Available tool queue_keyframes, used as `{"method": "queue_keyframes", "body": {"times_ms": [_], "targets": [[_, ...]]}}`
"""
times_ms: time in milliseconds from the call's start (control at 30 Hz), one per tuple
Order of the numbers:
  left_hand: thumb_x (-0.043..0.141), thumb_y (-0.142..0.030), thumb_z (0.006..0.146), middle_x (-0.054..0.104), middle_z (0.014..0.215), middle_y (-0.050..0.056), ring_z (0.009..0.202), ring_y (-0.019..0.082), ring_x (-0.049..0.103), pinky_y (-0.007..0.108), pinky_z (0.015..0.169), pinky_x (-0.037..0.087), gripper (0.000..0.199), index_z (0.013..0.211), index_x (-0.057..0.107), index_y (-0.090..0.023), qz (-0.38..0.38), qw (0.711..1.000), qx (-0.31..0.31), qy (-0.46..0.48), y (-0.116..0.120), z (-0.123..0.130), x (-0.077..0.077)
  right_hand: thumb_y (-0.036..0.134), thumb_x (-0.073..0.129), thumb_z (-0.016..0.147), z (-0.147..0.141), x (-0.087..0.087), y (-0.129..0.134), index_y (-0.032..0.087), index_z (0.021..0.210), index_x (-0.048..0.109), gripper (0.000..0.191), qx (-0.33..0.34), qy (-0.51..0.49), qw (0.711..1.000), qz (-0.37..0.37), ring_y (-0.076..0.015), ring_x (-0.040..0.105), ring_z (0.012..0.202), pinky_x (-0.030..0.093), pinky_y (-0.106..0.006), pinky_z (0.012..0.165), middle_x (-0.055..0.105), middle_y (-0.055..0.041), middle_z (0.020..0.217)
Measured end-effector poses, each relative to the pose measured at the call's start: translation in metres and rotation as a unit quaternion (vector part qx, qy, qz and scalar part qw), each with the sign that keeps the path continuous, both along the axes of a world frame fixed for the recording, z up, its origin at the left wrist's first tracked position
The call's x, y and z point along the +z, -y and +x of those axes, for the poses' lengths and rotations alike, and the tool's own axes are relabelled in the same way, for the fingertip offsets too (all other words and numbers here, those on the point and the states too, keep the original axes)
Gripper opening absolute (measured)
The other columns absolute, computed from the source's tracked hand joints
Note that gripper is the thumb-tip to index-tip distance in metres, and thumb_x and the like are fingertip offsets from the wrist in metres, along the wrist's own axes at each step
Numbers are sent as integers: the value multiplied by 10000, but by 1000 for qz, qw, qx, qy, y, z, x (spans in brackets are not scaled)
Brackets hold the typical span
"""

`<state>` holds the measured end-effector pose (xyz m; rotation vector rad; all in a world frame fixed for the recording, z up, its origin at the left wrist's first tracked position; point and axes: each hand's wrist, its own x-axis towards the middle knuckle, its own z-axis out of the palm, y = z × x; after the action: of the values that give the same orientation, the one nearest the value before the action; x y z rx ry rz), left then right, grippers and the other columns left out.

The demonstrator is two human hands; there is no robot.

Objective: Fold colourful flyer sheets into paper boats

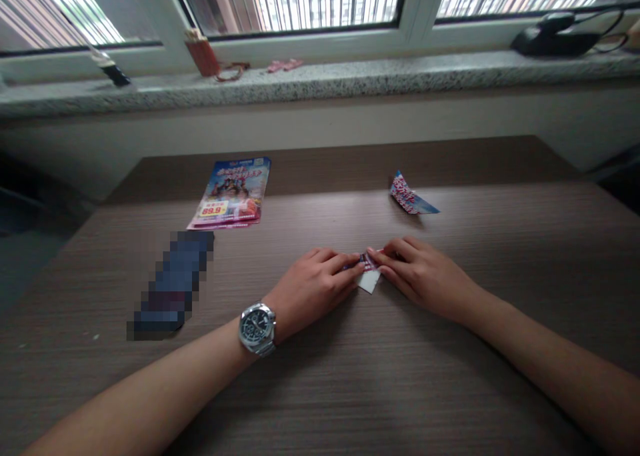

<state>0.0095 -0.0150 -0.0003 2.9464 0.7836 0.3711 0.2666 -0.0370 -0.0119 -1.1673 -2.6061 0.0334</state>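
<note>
Two bare hands meet over a small folded paper point(370, 282) in the head view, its white corner poking toward the person from between the fingertips. The left hand point(315, 283) lies palm down, fingers together and half stretched, tips on the paper's left part; its thumb is hidden, so I cannot tell whether it pinches or only presses. The right hand point(423, 273) is loosely curled, its fingertips touching the paper's right part — pinch or press, again unclear. The fingers themselves cover much of the printed side.

Beyond the right hand, just past its knuckles, a second folded paper point(413, 201) rests on the table point(320, 403), one end tilted up. Ahead and to the left of the left hand lies a stack of flyers point(233, 193), printed side up. Nearer, left of that hand and past its forearm, sits a dark oblong thing point(173, 283) blurred into blocks. A metal watch point(257, 329) circles the left wrist.

Farthest from both hands runs the stone windowsill point(350, 79) — a red box point(203, 55), a cord loop point(233, 71) and a pink item point(285, 65) beyond the left hand, a black device point(555, 39) beyond the right.
</note>
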Motion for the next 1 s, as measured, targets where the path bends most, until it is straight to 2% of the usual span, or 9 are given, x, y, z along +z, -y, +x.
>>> {"method": "queue_keyframes", "body": {"times_ms": [167,367,600,800,933,1000], "targets": [[453,-301,1051,642,1346,59,1061,209,609,390,924,533,348,1368,580,-237,-18,1000,3,-3,0,0,0,290,469,1025,16,-1,-2,173,1341,643,379,0,-21,1000,-5,-244,621,926,539,-400,826,673,-125,1021],[457,-287,1048,630,1368,64,1095,211,612,397,945,531,339,1355,592,-235,-21,1000,-3,2,1,-1,1,253,484,1008,22,3,-2,182,1167,744,313,6,-57,998,-2,-201,646,814,534,-337,747,681,-99,928],[462,-296,1046,629,1385,59,1174,225,622,403,998,509,334,1341,601,-223,-5,1000,-4,12,3,-2,0,259,485,1009,24,6,-1,193,1075,769,299,9,-69,998,7,-177,648,758,524,-307,711,690,-85,880],[462,-357,1042,612,1413,50,1243,240,601,429,1050,474,338,1310,613,-217,-5,1000,3,5,4,-2,2,238,500,996,29,7,-3,196,1060,777,287,42,-70,997,-7,-175,640,756,514,-303,693,680,-89,890],[488,-423,1024,541,1482,90,1393,268,477,479,1170,361,385,1314,611,-204,3,1000,30,5,3,-4,2,237,514,986,27,6,-3,211,1130,761,287,67,-70,995,-26,-182,631,783,517,-309,709,675,-90,913],[508,-436,1011,492,1520,112,1427,287,431,497,1180,342,405,1325,607,-200,13,999,52,8,2,-5,2,241,519,987,24,6,-2,211,1202,732,304,77,-76,993,-37,-185,628,794,518,-311,716,669,-88,916]]}}
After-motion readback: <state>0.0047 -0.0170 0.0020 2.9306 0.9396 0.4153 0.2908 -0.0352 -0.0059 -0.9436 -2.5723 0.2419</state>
